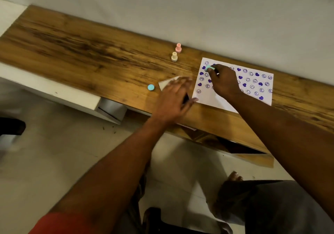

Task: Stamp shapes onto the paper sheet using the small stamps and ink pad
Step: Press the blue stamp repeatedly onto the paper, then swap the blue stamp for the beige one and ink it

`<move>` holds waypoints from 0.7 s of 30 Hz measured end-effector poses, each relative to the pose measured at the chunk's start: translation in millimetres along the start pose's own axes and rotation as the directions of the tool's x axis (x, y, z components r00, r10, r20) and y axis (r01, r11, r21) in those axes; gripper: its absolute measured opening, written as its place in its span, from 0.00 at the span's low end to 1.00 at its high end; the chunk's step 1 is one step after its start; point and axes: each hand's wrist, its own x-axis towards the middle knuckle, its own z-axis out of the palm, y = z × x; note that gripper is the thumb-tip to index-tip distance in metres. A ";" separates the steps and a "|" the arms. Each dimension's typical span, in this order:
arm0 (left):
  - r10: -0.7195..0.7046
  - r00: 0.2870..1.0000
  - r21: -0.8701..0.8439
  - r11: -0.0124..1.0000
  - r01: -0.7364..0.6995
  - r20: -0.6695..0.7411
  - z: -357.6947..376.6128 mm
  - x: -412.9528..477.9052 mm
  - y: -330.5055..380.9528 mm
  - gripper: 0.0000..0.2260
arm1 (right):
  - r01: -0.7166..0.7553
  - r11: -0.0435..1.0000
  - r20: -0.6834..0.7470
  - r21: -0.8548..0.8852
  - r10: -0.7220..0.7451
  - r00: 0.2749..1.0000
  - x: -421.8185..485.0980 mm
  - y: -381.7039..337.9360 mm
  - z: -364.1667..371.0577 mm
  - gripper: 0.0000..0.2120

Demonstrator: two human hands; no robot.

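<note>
one teal stamp (210,68), right hand (224,82) — ink pad (167,83) open

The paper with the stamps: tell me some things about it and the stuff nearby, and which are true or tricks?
1. The paper has purple hearts and smiley faces stamped on it. True.
2. The right hand holds a red stamp. False: it pinches a teal stamp at the paper's far left corner.
3. The pink stamp and cream stamp stand upright on the table, off the paper. True.
4. The blue cap lies on the paper. False: it lies on the table, left of the paper.
5. The left hand grips a stamp. False: its fingers are spread and hold nothing.
</note>
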 end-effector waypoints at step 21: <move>-0.505 0.847 -0.207 0.858 0.470 -0.168 -6.0 -28.4 -115.6 0.22 | 0.543 0.806 0.340 -0.236 -0.455 0.823 -9.7 -132.0 87.5 0.15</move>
